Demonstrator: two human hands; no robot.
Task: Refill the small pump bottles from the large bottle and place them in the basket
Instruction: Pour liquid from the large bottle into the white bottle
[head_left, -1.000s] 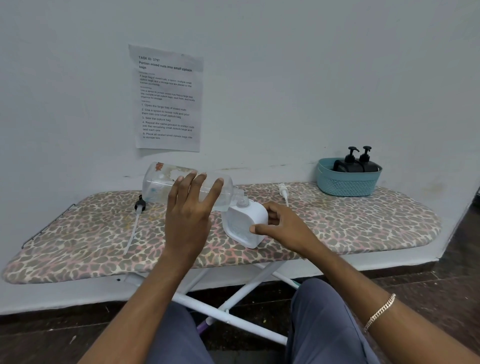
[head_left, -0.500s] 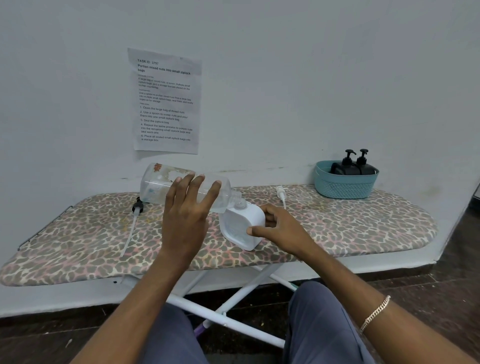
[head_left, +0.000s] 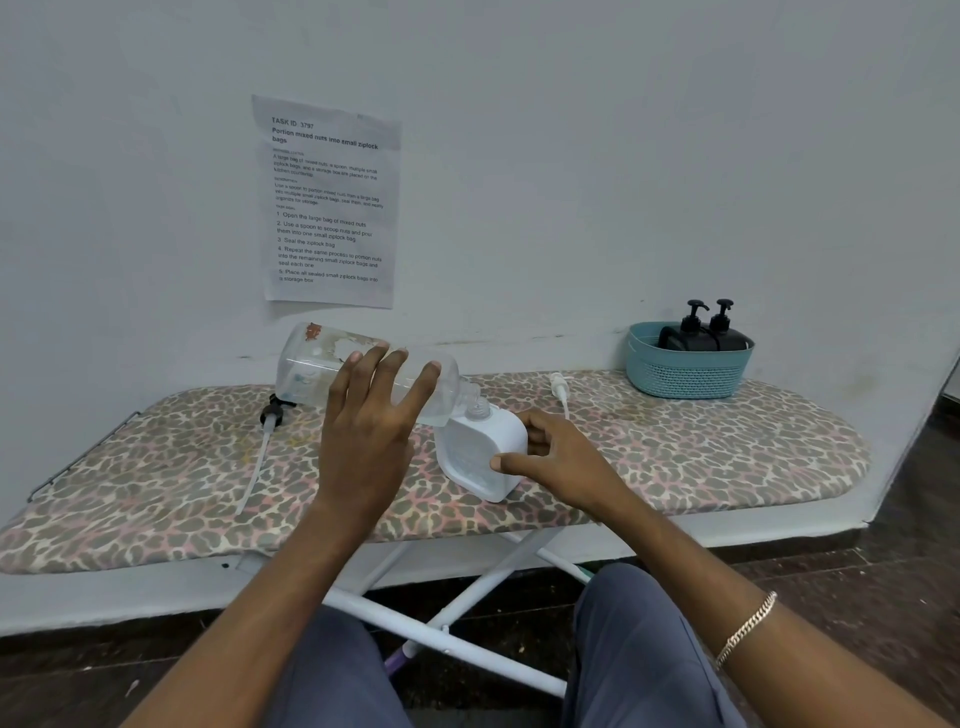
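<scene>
Cylinder, clear plastic, over squarish bottle

One camera only, head-worn, and it looked forward and down from close in at the ironing board, square to the wall. Wide lens, so the board bowed across frame. Left hand on the large bottle and right hand on the small bottle sat dead centre, near; knees at 6 o'clock, basket at 2, paper sheet at 11.
</scene>
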